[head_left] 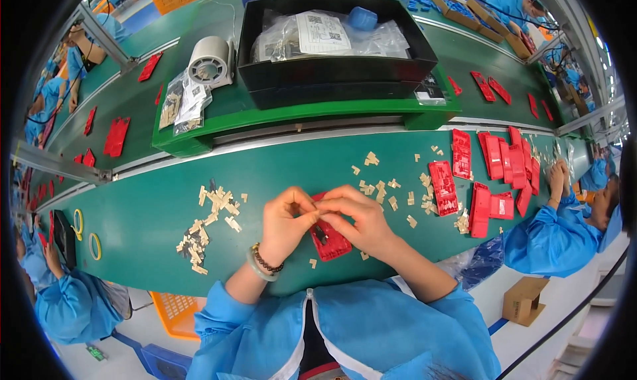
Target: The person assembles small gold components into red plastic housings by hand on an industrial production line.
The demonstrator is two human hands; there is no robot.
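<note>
Over a red plastic shell on the green table, my two hands meet with their fingertips pinched together. My left hand, a beaded bracelet and a pale bangle on its wrist, has thumb and forefinger closed at the shell's far half. Against it presses my right hand, also closed in a pinch. Whatever lies between the fingertips is too small and covered to make out. Dark parts show inside the shell. Small cream-coloured pieces lie in a heap to the left and scattered bits to the right.
Red shells crowd the table's right side. Beyond the table, a black bin of plastic bags and a white fan-like device stand on a green-edged shelf. Yellow tape rolls lie left. Co-workers in blue sit at both sides.
</note>
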